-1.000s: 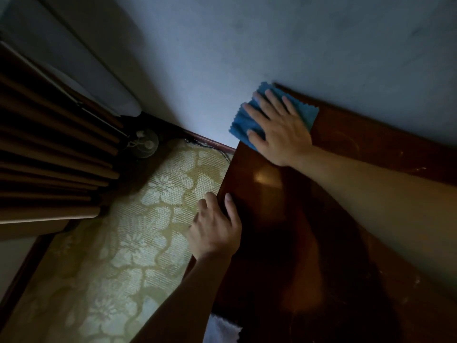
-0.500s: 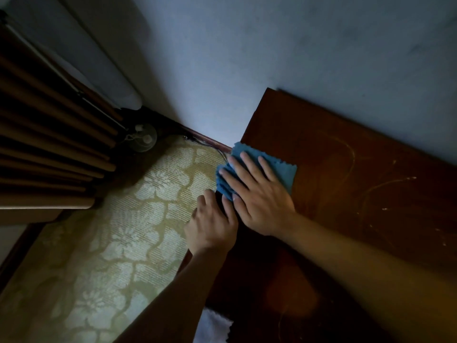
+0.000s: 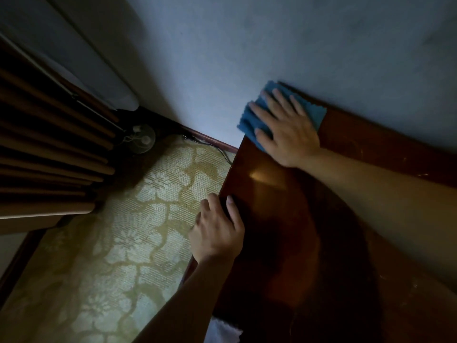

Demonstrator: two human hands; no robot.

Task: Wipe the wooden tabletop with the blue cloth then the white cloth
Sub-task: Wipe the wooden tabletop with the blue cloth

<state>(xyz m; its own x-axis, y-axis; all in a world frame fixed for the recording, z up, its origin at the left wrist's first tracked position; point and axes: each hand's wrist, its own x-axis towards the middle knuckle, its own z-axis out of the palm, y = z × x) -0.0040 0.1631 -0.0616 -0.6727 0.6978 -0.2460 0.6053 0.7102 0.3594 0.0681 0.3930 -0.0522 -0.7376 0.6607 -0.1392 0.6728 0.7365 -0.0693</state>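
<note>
A: Where's the cloth?
B: Small blue microfibre cloth with zigzag-cut edges (image 3: 252,121) is at the far left corner of the dark reddish-brown glossy wooden tabletop (image 3: 284,206), right where the tabletop meets the pale grey wall (image 3: 272,40). One edge overhangs the tabletop's left side. It looks bunched under the palm, with only its borders showing.
A: Hands?
B: Right hand (image 3: 286,129) lies flat on the cloth, fingers straight and spread, pressing it down. Left hand (image 3: 217,231) grips the tabletop's left edge, nearer the camera: thumb on top, fingers curled over the side.
A: White cloth?
B: White fabric scrap (image 3: 222,331) peeks out at the tabletop's near left corner, mostly out of frame.
A: Surface condition?
B: Glossy, with a light reflection between the hands. Faint pale scuffs toward the right side.
A: Surroundings?
B: Yellow-green floral patterned carpet (image 3: 128,243) left of the tabletop, brown pleated curtain (image 3: 44,149) beyond it.
</note>
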